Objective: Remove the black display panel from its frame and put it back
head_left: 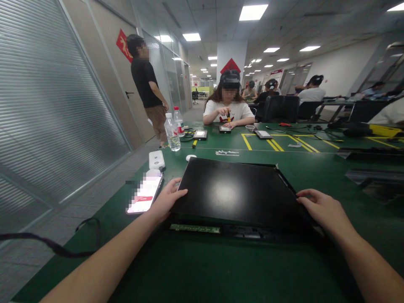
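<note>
A flat black screen panel (233,191), its glossy face reflecting a light, lies over a black frame (289,184) in front of me. Along the near side, a narrow green circuit board (195,228) shows below the panel's edge. My left hand (168,198) is closed on the panel's left edge, thumb on top and fingers partly hidden behind it. On the other side, my right hand (325,206) pinches the frame's right edge between thumb and fingers; the exact contact is hard to make out.
Left of the panel lie a lit phone (145,194) and a white device (157,160). Two bottles (172,134) stand farther back. Across the green table (221,269), a person (229,107) works on a small drive (225,129). Black strips (375,179) lie at right.
</note>
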### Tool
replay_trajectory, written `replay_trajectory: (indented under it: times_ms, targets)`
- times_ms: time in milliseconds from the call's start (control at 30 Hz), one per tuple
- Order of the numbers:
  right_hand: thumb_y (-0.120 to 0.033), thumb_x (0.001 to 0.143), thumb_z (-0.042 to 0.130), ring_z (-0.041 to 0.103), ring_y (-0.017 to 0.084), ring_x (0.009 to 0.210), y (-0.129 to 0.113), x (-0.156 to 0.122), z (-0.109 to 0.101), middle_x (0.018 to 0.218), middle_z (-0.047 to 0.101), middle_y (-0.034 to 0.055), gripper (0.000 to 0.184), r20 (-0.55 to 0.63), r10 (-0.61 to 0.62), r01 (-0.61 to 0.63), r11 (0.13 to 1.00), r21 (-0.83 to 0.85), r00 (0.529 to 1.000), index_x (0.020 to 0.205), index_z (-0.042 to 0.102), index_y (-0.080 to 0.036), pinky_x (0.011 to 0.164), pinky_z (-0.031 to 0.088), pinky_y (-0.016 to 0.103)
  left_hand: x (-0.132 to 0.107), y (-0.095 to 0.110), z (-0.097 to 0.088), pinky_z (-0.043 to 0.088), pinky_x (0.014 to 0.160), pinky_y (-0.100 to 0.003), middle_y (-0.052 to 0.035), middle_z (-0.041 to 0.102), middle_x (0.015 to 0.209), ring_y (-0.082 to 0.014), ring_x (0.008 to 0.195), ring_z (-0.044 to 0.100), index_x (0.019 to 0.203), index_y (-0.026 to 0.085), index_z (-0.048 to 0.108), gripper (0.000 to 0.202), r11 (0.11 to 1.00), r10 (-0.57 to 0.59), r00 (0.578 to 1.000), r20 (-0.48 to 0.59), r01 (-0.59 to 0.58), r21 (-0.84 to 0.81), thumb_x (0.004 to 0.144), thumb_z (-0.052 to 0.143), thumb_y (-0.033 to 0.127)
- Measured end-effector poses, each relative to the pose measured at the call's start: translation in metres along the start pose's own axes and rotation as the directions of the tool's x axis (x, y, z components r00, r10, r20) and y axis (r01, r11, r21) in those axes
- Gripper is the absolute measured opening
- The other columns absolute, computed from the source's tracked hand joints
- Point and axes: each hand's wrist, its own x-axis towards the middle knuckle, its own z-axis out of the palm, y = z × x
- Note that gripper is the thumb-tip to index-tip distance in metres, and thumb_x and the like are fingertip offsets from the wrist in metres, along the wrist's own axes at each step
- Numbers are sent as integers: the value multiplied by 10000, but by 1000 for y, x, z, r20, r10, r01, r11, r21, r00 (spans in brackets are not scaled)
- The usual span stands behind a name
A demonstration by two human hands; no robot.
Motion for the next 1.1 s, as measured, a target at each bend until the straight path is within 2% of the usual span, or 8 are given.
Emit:
replay_trajectory:
  times_ms: [100,333,633,767,833,900,1000,1100]
  targets:
    - [-472,789,619,711,293,742,3,2,2,752,756,62,288,16,8,-8,1000,-4,1000,923,799,-291,690,517,405,-3,2,2,690,796,-395,-98,848,1072,-303,919,850,1293,215,590,604,1000,6,1000,-6,-6,15,778,904,191]
    - [-482,782,629,702,294,722,10,5,6,728,754,61,253,-15,-71,71,997,-38,997,852,789,-299,688,513,409,-6,4,5,680,828,-388,-112,849,1127,-311,989,842,1276,211,611,591,1000,10,1000,-11,-10,21,772,920,221]
    - [-477,774,630,708,293,774,10,8,5,779,764,67,248,-5,-39,39,999,7,999,834,788,-296,745,526,416,-4,7,3,612,1071,-460,-136,830,1290,-374,1269,756,1204,190,751,505,993,111,993,-31,-109,35,739,927,282]
    - [-475,756,630,706,299,759,9,8,5,734,748,63,240,-1,-31,31,999,23,1000,806,784,-298,738,532,424,3,1,-6,504,1209,-548,-178,754,1456,-438,1420,653,1219,188,781,596,975,152,986,-63,-139,172,678,954,369]
    - [-480,749,630,704,300,754,9,7,4,723,743,62,239,8,-25,24,999,28,1000,798,781,-302,728,532,426,8,-3,-11,397,1291,-566,-196,640,1605,-458,1517,555,1181,182,803,592,931,234,967,-99,-193,308,653,946,409]
    - [-488,747,626,703,301,755,9,8,4,723,743,62,245,7,-20,19,999,29,1000,795,782,-304,722,531,426,13,-6,-16,319,1333,-566,-193,611,1633,-463,1574,482,1131,195,829,537,876,268,960,-77,-209,435,654,927,421]
    - [-502,747,626,703,303,744,11,9,2,692,734,56,256,9,-28,28,999,32,1000,797,789,-311,709,533,428,16,-9,-19,304,1339,-575,-184,598,1642,-470,1590,454,1100,213,850,492,810,259,966,-27,-202,550,661,901,429]
    - [-502,734,648,704,303,719,12,11,1,646,713,51,248,20,-36,35,999,37,999,794,792,-309,708,541,429,17,-9,-21,307,1336,-571,-192,546,1680,-475,1586,458,1122,201,850,534,768,246,969,-18,-184,614,652,896,451]
